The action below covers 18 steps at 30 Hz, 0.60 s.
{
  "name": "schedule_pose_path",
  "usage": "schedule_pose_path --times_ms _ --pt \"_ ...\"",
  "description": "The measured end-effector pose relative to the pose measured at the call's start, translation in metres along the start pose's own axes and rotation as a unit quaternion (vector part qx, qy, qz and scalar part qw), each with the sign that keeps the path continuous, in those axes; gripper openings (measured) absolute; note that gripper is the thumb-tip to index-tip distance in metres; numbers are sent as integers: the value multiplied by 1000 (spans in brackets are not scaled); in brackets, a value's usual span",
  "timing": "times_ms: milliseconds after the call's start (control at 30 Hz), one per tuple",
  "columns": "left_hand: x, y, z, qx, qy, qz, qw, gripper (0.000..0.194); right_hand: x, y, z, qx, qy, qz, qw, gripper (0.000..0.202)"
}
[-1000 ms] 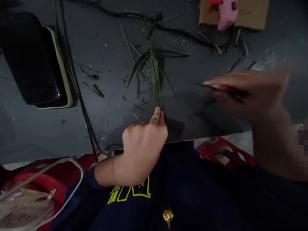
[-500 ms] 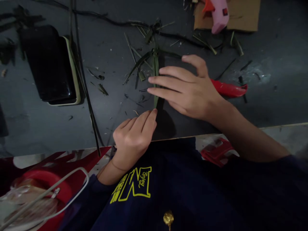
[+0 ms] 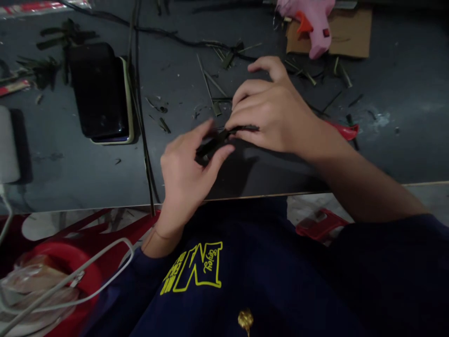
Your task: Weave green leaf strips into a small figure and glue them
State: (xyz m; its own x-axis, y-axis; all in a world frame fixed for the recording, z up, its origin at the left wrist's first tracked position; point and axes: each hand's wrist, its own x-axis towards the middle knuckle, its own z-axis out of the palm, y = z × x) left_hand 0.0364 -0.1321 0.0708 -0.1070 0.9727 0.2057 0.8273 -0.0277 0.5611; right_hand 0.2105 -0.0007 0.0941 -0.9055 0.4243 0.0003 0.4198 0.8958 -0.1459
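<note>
Above the near part of the dark table, my left hand (image 3: pixel 184 168) curls its thumb and fingers around a folded dark green leaf strip (image 3: pixel 214 142). My right hand (image 3: pixel 270 114) meets it from the right, with thumb and fingertips pinching the strip's other end. Its little finger sticks out to the far side. Part of the leaf lies hidden behind the fingers of both hands. Leaf scraps (image 3: pixel 216 108) rest on the table just beyond the hands. A red object (image 3: pixel 345 131) shows partly from behind my right forearm.
A pink glue gun (image 3: pixel 321 35) lies on a piece of cardboard (image 3: pixel 352 37) at the back right. To the left are a black phone (image 3: pixel 98 89), long leaf strips (image 3: pixel 143 140) and a white block (image 3: pixel 9 145) with a cable. A black cord (image 3: pixel 157 30) crosses the back.
The leaf, which lay stretched away from me on the table, is now folded up between both hands. My left hand has moved forward and turned; my right fingers have closed from spread to a pinch.
</note>
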Motion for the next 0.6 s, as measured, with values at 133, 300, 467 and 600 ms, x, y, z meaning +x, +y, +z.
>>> schedule_pose_path --times_ms 133,300,467,600 --pt "10 -8 2 -169 19 -24 985 10 1 -1 -13 95 27 -4 995 21" --pt "16 -16 -5 -236 33 55 970 9 -6 -5 -27 181 38 -3 983 9" --pt "24 -16 -9 -129 102 234 958 11 -13 -18 -39 179 49 25 982 9" --pt "26 -9 -11 -51 152 286 945 9 -18 -26 -51 129 48 31 990 8"
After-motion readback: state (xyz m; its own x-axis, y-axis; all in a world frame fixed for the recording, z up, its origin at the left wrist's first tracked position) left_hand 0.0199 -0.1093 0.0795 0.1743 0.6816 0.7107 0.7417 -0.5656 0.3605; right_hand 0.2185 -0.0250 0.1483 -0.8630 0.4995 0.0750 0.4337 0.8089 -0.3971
